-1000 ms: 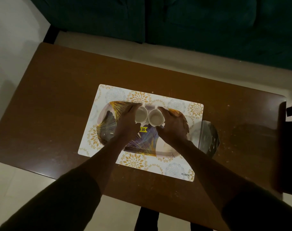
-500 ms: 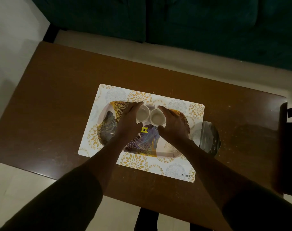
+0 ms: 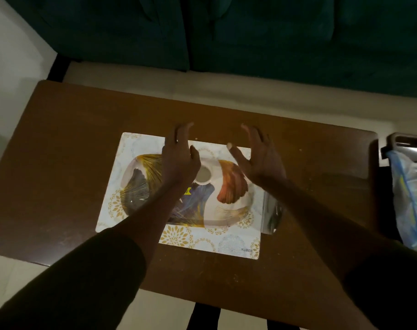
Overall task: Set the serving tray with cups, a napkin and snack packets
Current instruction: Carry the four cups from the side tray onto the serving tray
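Observation:
An oval serving tray (image 3: 229,210) with a gold, blue and orange leaf pattern lies on a white placemat (image 3: 202,241). One small white cup (image 3: 203,175) stands upright near the tray's far middle. A second cup is not visible; my left hand may cover it. My left hand (image 3: 179,158) hovers open just left of the cup, fingers spread and pointing away. My right hand (image 3: 257,158) hovers open to the cup's right, above the tray's far right edge. Neither hand holds anything. A clear plastic packet (image 3: 270,215) lies against the placemat's right edge.
The placemat sits mid-way on a brown wooden table (image 3: 71,144). A dark green sofa (image 3: 226,32) runs along the far side. At the right, past the table's end, a pale plastic bag (image 3: 412,198) rests on a dark stand.
Both hands have let go of the two cups and lifted apart, fingers spread. Only one cup shows now. The camera has tilted, bringing the bag at the right into view.

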